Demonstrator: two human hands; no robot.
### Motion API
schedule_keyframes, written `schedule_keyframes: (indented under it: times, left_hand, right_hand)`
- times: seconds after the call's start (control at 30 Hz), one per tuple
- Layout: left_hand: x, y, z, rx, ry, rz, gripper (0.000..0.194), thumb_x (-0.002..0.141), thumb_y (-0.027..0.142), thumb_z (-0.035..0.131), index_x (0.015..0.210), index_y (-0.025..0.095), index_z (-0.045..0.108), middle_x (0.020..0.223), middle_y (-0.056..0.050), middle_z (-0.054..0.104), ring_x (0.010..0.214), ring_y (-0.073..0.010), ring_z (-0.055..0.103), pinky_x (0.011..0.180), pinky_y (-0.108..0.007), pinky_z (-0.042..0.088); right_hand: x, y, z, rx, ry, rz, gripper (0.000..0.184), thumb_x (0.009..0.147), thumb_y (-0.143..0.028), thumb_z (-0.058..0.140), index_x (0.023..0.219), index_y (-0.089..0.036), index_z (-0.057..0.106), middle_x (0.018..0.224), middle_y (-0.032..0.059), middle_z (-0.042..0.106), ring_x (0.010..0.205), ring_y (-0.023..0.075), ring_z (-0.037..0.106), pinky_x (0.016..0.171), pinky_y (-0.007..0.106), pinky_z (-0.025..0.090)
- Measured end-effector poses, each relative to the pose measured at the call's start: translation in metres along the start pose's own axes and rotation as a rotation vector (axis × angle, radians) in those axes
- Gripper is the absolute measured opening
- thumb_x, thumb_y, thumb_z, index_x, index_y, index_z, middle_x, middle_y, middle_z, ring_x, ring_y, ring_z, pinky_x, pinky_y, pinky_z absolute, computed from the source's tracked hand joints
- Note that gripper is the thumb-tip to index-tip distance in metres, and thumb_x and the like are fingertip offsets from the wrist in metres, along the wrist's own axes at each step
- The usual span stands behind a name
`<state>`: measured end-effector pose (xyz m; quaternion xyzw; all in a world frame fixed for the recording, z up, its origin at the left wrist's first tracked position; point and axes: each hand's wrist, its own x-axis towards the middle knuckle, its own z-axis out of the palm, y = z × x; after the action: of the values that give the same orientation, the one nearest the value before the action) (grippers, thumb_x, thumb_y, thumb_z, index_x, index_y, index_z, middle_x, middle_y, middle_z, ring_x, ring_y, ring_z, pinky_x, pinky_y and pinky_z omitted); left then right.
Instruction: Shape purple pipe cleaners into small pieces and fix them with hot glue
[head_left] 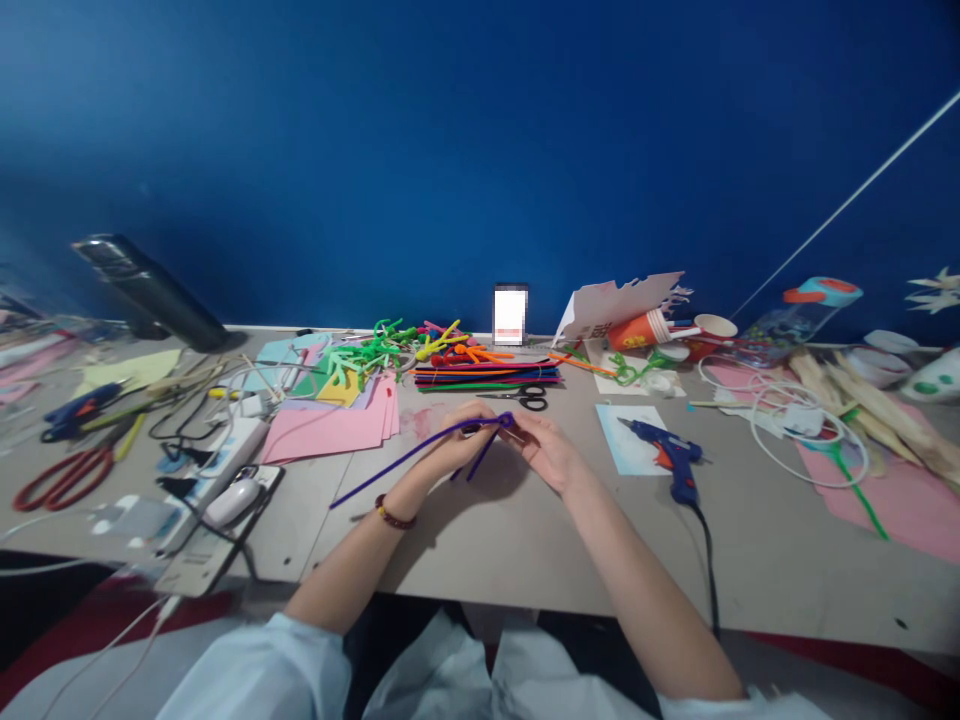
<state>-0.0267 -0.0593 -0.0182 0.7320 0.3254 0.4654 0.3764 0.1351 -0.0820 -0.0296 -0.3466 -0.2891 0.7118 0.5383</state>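
Purple pipe cleaners (pixel 405 457) are held between my two hands above the middle of the table. One long end slants down to the left past my wrist, and shorter ends hang below my fingers. Closed on them from the left is my left hand (pixel 463 440), with a beaded bracelet at its wrist. My right hand (pixel 546 450) pinches the twisted purple loop (pixel 507 420) at the top. Just behind my hands lie black-handled scissors (pixel 533 398) and a bundle of coloured pipe cleaners (pixel 487 376).
A blue glue gun (pixel 679 460) rests on the right, its cable running off the front edge. Pink paper sheets (pixel 330 430), a power strip (pixel 217 480) and red-handled scissors (pixel 67 478) lie left. A lit phone (pixel 511 314) leans on the blue wall. Orange cups (pixel 641 331) lie back right.
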Motion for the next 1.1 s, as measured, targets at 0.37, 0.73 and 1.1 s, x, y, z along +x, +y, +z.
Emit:
schedule_keyframes:
  times: [0.37,0.73,1.1]
  left_hand:
    - [-0.011,0.004,0.014,-0.144,0.168,-0.284,0.025,0.076,0.040,0.060,0.070,0.016,0.059,0.062,0.001,0.053,0.056,-0.0106,0.047,0.051,-0.022,0.037]
    - [-0.015,-0.005,0.021,0.231,0.181,-0.037,0.015,0.081,0.022,0.053,0.066,0.017,0.051,0.066,0.001,0.049,0.062,-0.0103,0.046,0.054,-0.021,0.037]
    - [-0.018,-0.011,0.023,0.713,0.270,0.273,0.012,0.085,0.017,0.048,0.077,0.017,0.058,0.070,-0.002,0.057,0.063,-0.0118,0.053,0.057,-0.022,0.041]
  right_hand:
    - [0.003,0.004,0.004,-0.086,0.103,-0.122,0.023,0.060,-0.036,0.077,0.070,-0.019,0.065,0.074,0.0007,0.069,0.078,0.0162,0.065,0.081,0.033,0.053]
    - [-0.003,0.006,0.006,-0.653,0.207,-0.551,0.015,0.075,-0.033,0.064,0.082,-0.020,0.064,0.086,0.0033,0.062,0.081,0.0160,0.060,0.068,0.027,0.050]
    - [0.002,0.020,0.008,-0.409,0.289,-0.380,0.020,0.063,-0.035,0.073,0.072,-0.018,0.068,0.078,0.0015,0.064,0.071,0.0142,0.059,0.066,0.028,0.051]
